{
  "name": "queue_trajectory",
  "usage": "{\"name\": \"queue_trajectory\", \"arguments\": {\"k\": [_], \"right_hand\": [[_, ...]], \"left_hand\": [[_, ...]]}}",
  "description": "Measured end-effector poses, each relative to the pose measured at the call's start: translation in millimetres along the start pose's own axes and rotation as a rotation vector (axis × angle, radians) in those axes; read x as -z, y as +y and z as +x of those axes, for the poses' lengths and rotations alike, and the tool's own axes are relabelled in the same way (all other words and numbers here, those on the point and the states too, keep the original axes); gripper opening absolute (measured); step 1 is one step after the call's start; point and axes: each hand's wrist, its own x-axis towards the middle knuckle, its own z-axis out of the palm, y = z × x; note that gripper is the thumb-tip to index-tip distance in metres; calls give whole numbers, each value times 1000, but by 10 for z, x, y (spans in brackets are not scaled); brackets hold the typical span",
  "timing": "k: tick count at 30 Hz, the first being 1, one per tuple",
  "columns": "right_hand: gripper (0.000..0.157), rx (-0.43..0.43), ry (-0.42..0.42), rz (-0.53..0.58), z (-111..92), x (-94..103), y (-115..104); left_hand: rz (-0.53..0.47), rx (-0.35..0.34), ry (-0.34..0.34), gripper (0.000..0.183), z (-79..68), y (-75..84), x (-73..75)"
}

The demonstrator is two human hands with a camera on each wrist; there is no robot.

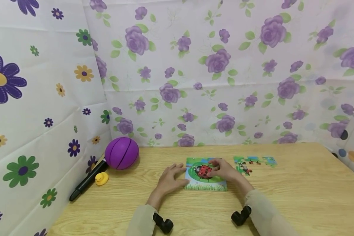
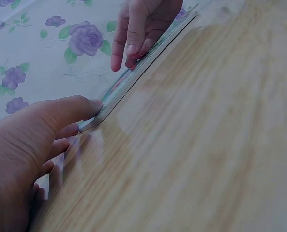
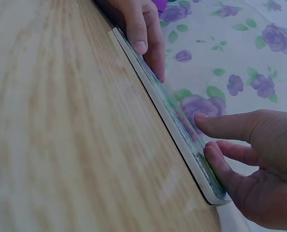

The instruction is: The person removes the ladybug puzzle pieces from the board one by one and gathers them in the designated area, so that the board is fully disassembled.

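Observation:
A ladybug jigsaw puzzle (image 1: 206,187) lies flat on the table, its thin board edge (image 3: 167,126) visible in the right wrist view. My left hand (image 1: 169,180) rests at the puzzle's left side with fingers spread; the thumb (image 2: 85,107) touches a corner. Over the right part of the picture is my right hand (image 1: 225,170), its fingertips on or just above the ladybug. The right thumb and fingers stand apart in the right wrist view, and no piece shows between them. Several loose puzzle pieces (image 1: 244,169) lie to the right of the board.
On the left of the wooden table (image 1: 306,190) sit a purple ball (image 1: 122,153), a yellow rubber duck (image 1: 101,178) and a long black stick-like object (image 1: 88,180). Flowered cloth (image 1: 191,65) hangs behind and at the left side.

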Motion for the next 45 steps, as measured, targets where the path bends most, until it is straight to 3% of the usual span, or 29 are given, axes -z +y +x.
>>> {"name": "queue_trajectory", "arguments": {"k": [3, 6, 12, 19, 30, 36, 45], "right_hand": [[61, 19, -22, -18, -2, -3, 6], [59, 47, -35, -40, -10, -10, -28], [54, 12, -33, -65, -25, -37, -124], [50, -28, -34, -53, -8, -64, -132], [48, 19, -38, 32, 6, -63, -77], [41, -12, -3, 66, -7, -73, -67], [28, 7, 58, 82, -26, -87, -66]], "left_hand": [[0, 4, -6, 58, 5, 16, 12], [-5, 4, -13, 59, 9, 31, 25], [9, 2, -9, 59, 21, 18, 33], [3, -3, -8, 58, 8, 25, 44], [-11, -1, -5, 58, -16, 31, 13], [-12, 0, -3, 58, -19, 52, 17], [2, 2, 2, 58, -18, 38, 10]]}}
